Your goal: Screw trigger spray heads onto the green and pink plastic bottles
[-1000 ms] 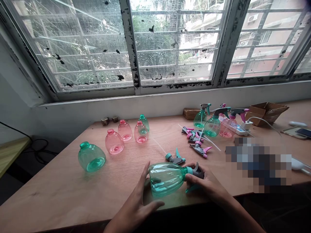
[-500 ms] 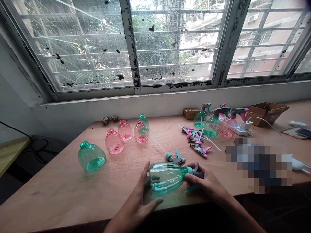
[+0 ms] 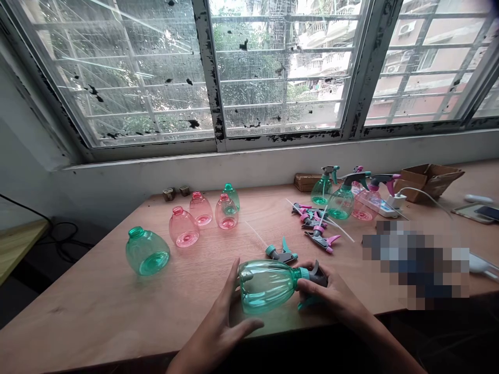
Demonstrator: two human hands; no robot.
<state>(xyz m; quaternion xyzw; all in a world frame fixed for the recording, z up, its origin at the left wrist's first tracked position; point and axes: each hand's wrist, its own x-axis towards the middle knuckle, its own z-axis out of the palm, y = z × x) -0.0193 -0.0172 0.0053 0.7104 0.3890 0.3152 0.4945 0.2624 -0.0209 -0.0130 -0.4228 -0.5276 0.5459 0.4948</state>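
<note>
No text, label, brand, number or sign can be read; none at the left, the centre or the right of the frame.

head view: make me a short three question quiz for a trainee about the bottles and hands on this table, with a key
1. Multiple choice: which hand grips the spray head of the green bottle in front of the person? a) left b) right c) neither
2. Count: how many pink bottles without a sprayer stand on the left part of the table?
3. True or false: the gripped bottle is held upright.

Key:
1. b, the right hand.
2. Three.
3. False: it is on its side, with its base toward the left hand.
</note>
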